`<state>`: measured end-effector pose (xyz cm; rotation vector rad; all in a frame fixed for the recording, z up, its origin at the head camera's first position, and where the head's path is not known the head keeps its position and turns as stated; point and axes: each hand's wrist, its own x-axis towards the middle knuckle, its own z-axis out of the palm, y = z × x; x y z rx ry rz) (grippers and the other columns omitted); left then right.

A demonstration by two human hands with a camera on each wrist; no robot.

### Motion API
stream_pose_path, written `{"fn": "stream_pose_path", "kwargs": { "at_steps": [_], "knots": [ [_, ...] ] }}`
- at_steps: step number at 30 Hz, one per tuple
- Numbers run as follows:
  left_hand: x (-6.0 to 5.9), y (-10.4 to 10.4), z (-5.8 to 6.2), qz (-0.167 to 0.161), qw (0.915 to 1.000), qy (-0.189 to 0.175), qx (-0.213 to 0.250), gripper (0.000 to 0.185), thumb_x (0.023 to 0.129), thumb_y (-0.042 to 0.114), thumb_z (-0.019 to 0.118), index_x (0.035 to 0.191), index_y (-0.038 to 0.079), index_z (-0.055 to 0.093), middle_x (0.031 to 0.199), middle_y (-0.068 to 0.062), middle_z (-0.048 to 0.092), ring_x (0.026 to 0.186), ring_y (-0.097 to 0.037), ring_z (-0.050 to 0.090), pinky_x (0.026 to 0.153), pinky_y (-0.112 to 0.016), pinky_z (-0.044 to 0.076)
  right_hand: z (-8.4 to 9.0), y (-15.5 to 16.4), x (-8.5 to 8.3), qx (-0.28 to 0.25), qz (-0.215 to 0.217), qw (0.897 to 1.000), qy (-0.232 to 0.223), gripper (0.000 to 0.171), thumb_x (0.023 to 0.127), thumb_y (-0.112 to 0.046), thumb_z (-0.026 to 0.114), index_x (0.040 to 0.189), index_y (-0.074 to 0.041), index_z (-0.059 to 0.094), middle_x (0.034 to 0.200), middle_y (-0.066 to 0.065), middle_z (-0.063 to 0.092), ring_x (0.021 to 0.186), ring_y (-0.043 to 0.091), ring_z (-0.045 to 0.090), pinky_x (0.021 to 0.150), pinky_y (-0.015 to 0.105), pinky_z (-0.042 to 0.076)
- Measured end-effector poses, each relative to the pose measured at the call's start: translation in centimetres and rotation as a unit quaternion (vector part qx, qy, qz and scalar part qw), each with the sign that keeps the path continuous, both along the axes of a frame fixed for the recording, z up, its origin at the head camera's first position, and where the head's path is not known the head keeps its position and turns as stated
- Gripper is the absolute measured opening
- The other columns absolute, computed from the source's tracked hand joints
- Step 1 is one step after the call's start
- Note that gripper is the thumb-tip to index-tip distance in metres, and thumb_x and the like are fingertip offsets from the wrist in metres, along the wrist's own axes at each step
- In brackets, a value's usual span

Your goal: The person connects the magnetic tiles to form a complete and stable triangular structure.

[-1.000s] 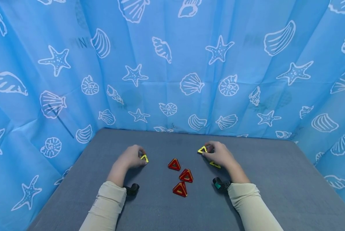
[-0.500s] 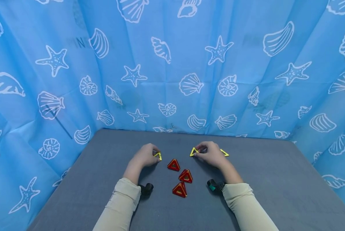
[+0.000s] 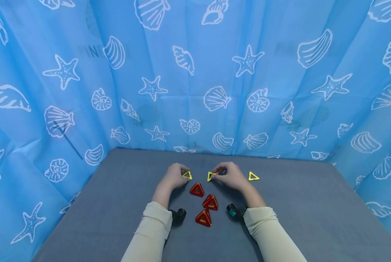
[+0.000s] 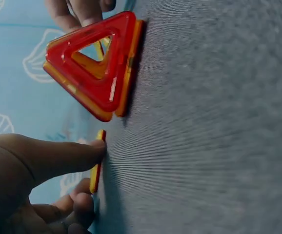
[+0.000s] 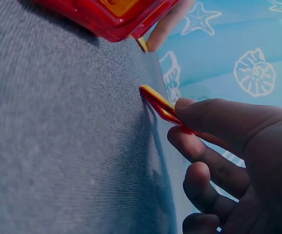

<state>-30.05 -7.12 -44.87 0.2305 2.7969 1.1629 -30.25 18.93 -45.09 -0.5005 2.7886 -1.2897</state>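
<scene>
My left hand (image 3: 175, 176) pinches a triangular yellow tile (image 3: 188, 175) with an open centre, behind the red pieces. In the left wrist view, thumb and fingers grip that tile (image 4: 97, 168) by its edge, and red shows along one side. Across a short gap, my right hand (image 3: 229, 176) pinches a second triangular tile (image 3: 209, 177). The right wrist view shows this tile (image 5: 155, 101) tilted, yellow on one face and red on the other. Its near corner points down at the cloth.
Three red pyramid-like triangular pieces, the back one (image 3: 196, 189), the middle one (image 3: 210, 202) and the front one (image 3: 204, 217), stand between the forearms. A loose yellow triangular tile (image 3: 253, 176) lies right of my right hand. A blue shell-print curtain (image 3: 188, 94) hangs behind the grey tabletop (image 3: 100, 218).
My left hand has moved right with its tile, and my right hand has moved left with its own. The loose yellow tile, partly hidden before by the right arm, now shows whole.
</scene>
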Motion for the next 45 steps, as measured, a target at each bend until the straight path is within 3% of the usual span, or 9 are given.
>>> {"fn": "stream_pose_path", "kwargs": {
  "at_steps": [9, 18, 26, 38, 45],
  "knots": [
    [-0.2, 0.4, -0.6, -0.005, 0.9996, 0.005, 0.028, 0.036, 0.096, 0.011, 0.078, 0.131, 0.004, 0.073, 0.117, -0.014, 0.071, 0.104, -0.028, 0.067, 0.092, -0.049, 0.056, -0.8, 0.6, 0.1, -0.029, 0.006, 1.000, -0.007, 0.014, 0.097, -0.016, 0.078, 0.107, -0.006, 0.079, 0.097, 0.007, 0.076, 0.080, 0.017, 0.064, 0.067, 0.029, 0.052],
    [2.0, 1.3, -3.3, -0.031, 0.9989, -0.002, 0.036, 0.028, 0.092, 0.007, 0.081, 0.120, 0.002, 0.076, 0.107, -0.013, 0.070, 0.095, -0.023, 0.065, 0.083, -0.045, 0.057, -3.7, 0.9, 2.8, -0.041, 0.002, 0.998, -0.040, 0.018, 0.098, -0.018, 0.077, 0.110, -0.005, 0.080, 0.098, 0.007, 0.077, 0.073, 0.011, 0.063, 0.062, 0.027, 0.053],
    [2.3, 1.7, -3.9, -0.023, 0.9994, -0.012, 0.023, 0.026, 0.093, 0.011, 0.083, 0.118, 0.008, 0.078, 0.105, -0.010, 0.069, 0.091, -0.022, 0.063, 0.079, -0.045, 0.055, -4.5, 0.0, 2.7, -0.066, 0.004, 0.997, -0.034, 0.017, 0.097, -0.014, 0.077, 0.110, -0.002, 0.079, 0.097, 0.011, 0.077, 0.068, 0.012, 0.064, 0.058, 0.027, 0.054],
    [0.8, 1.9, -2.1, -0.054, 0.9977, -0.007, 0.041, 0.024, 0.095, 0.015, 0.081, 0.118, 0.009, 0.079, 0.102, -0.008, 0.069, 0.087, -0.018, 0.062, 0.076, -0.039, 0.054, -3.0, -0.9, 0.6, -0.064, 0.000, 0.998, -0.008, 0.016, 0.097, -0.014, 0.077, 0.110, -0.003, 0.079, 0.098, 0.010, 0.077, 0.068, 0.015, 0.064, 0.058, 0.028, 0.053],
    [-0.1, 1.8, -1.2, -0.081, 0.9949, 0.003, 0.060, 0.027, 0.097, 0.015, 0.078, 0.122, 0.004, 0.075, 0.094, -0.004, 0.066, 0.081, -0.017, 0.061, 0.072, -0.035, 0.051, -1.7, -1.4, -0.4, -0.076, 0.006, 0.997, -0.006, 0.020, 0.098, -0.011, 0.076, 0.115, 0.000, 0.075, 0.101, 0.012, 0.076, 0.071, 0.015, 0.066, 0.059, 0.029, 0.054]
  ]
}}
